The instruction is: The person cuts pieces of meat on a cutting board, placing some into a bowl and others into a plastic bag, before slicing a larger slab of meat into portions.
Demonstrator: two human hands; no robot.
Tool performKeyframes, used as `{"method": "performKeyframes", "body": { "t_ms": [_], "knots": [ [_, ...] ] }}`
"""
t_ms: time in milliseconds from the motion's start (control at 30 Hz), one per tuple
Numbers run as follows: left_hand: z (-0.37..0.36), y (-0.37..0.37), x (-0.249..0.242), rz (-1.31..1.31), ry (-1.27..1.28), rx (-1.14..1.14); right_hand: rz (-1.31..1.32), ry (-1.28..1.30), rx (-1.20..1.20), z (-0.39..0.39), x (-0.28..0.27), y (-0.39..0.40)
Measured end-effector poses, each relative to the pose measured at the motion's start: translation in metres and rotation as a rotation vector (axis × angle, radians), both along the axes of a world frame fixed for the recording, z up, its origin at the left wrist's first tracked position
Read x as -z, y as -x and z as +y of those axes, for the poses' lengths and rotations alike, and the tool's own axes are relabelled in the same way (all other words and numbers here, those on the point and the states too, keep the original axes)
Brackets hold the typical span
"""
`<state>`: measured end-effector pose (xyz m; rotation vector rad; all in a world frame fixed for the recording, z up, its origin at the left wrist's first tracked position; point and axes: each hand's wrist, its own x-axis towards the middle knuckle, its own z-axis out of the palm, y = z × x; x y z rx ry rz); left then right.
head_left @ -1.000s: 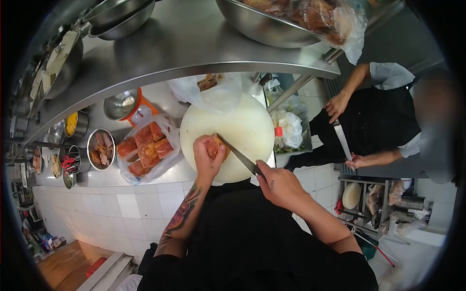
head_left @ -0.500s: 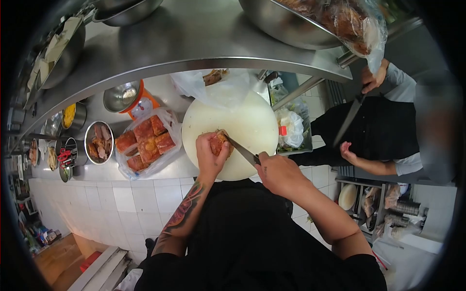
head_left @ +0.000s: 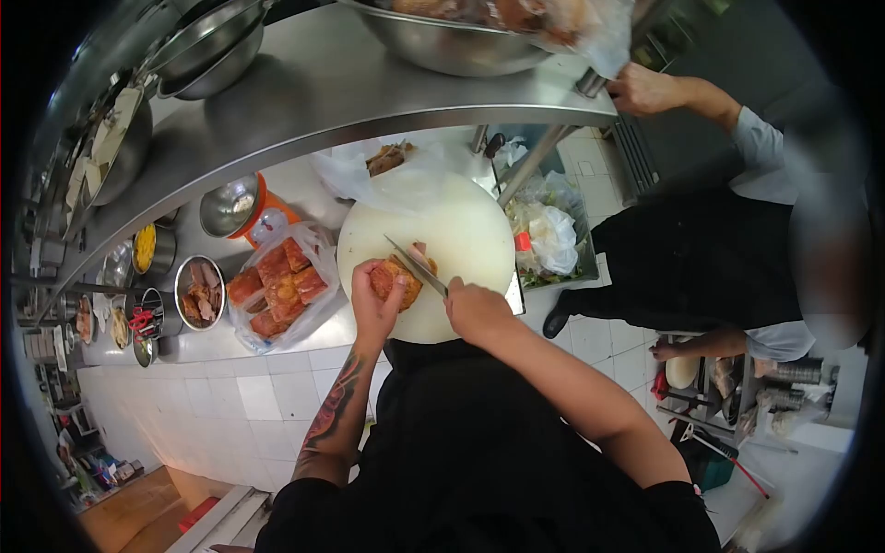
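Note:
On a round white cutting board (head_left: pixel 461 235), my left hand (head_left: pixel 371 300) grips a browned piece of meat (head_left: pixel 398 279) near the board's front edge. My right hand (head_left: pixel 477 310) is closed on the handle of a knife (head_left: pixel 416 265), whose blade lies across the top of the meat, pointing away to the left. A clear plastic bag (head_left: pixel 313 304) holding several orange-brown meat slabs (head_left: pixel 275 286) lies just left of the board on the steel counter.
A steel shelf (head_left: pixel 304 101) with large bowls hangs over the counter. A scale with a steel bowl (head_left: pixel 232 205), small pots (head_left: pixel 198 293) and a tray of plastic bags (head_left: pixel 551 238) flank the board. A co-worker in a black apron (head_left: pixel 710 249) stands right, one hand (head_left: pixel 641 89) reaching to the shelf.
My right hand and knife have moved left, the blade now over the meat. The co-worker's hand has risen to the shelf edge, and their knife is out of sight.

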<state>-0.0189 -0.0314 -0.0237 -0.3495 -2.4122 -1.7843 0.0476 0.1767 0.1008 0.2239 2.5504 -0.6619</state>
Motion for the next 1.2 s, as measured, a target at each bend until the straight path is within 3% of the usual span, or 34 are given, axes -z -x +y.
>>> {"method": "performKeyframes", "body": {
  "t_ms": [100, 167, 200, 233, 300, 367, 433, 467, 600, 667, 933, 1000, 1133, 1200],
  "knots": [
    [-0.014, 0.013, -0.017, 0.116, 0.120, 0.018, 0.041, 0.016, -0.047, 0.028, -0.011, 0.009],
    [-0.034, 0.026, -0.034, -0.009, 0.292, 0.245, -0.089, 0.082, 0.021, 0.045, -0.036, 0.001],
    [-0.035, 0.029, -0.066, -0.194, 0.268, 0.270, 0.033, 0.058, -0.014, 0.052, -0.014, -0.012],
    [-0.035, 0.034, -0.086, -0.195, 0.272, 0.264, 0.033, 0.063, -0.019, 0.050, -0.016, -0.018],
    [-0.035, 0.046, -0.113, 0.278, 0.580, 0.632, 0.063, 0.127, 0.015, 0.045, -0.021, -0.027],
    [-0.026, 0.044, -0.116, 0.237, 0.592, 0.729, 0.064, 0.096, 0.004, 0.035, -0.004, -0.030],
    [-0.020, 0.046, -0.103, 0.233, 0.857, 0.801, 0.069, 0.059, -0.007, 0.028, 0.005, -0.033],
    [-0.019, 0.054, -0.100, 0.130, 0.840, 0.829, 0.075, 0.058, 0.011, 0.026, 0.007, -0.034],
    [-0.022, 0.055, -0.074, 0.197, 0.692, 0.601, 0.057, 0.084, 0.056, 0.025, 0.003, -0.035],
    [-0.021, 0.035, -0.057, 0.426, 0.745, 0.276, 0.070, 0.094, 0.063, 0.026, 0.008, -0.038],
    [-0.020, -0.008, -0.060, 0.409, 0.625, 0.251, 0.108, 0.112, 0.070, 0.025, 0.010, -0.043],
    [-0.016, -0.005, -0.053, 0.416, 0.498, 0.179, 0.267, 0.166, 0.055, 0.026, 0.004, -0.051],
    [-0.015, -0.007, -0.049, 0.255, 0.509, 0.231, 0.269, 0.150, 0.032, 0.027, -0.038, -0.078],
    [-0.011, -0.009, -0.050, 0.240, 0.501, 0.197, 0.391, 0.125, -0.039, 0.029, -0.049, -0.093]
  ]
}}
